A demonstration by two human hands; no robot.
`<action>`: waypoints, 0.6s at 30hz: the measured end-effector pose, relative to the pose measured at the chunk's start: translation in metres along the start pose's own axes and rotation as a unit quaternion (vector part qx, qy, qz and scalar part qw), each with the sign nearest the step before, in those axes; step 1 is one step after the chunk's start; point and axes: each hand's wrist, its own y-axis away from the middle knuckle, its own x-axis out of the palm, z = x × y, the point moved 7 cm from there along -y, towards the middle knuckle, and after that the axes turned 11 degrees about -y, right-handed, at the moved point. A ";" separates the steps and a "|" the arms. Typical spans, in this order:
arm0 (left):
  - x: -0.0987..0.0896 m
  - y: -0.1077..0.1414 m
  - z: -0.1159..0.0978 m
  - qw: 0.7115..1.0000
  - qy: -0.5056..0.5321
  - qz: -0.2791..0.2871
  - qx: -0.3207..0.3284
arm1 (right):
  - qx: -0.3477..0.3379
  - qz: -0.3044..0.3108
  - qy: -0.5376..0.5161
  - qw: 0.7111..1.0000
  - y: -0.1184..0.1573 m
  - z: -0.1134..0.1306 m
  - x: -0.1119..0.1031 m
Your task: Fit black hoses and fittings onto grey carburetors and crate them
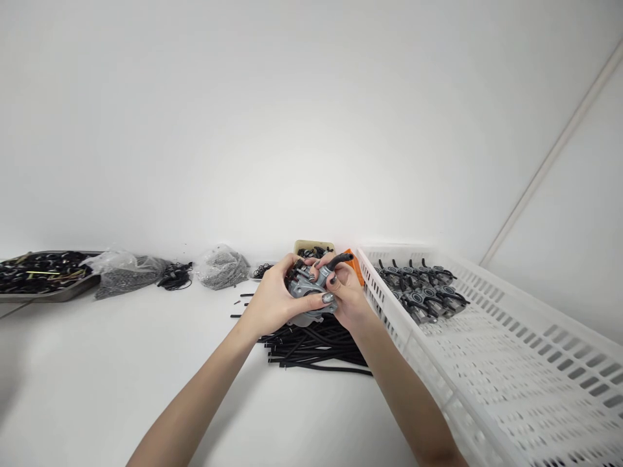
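A grey metal carburetor-like part (306,292) is held up between both hands, above a pile of black rubber tubes (316,347). My left hand (275,298) wraps round its left side, the thumb lying across the front. On the right side, my right hand (346,295) has its fingers closed on the part, close to the base of a short black hose (339,261) that sticks out to the upper right. The fingers hide some of the part's top.
A white perforated crate (423,350) on the right holds several similar parts (423,292). Along the wall are a metal tray (73,288), plastic bags (129,272) (222,267), black rings (176,275), a yellowish bin (314,244) and an orange object (357,264).
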 end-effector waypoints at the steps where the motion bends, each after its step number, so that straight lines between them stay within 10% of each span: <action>1: 0.000 0.000 0.000 1.000 -0.003 -0.002 0.000 | -0.003 0.004 0.000 1.000 0.000 0.000 0.000; 18: -0.001 -0.002 -0.003 1.000 0.023 0.002 0.007 | 0.026 -0.013 0.017 0.999 -0.001 -0.004 0.000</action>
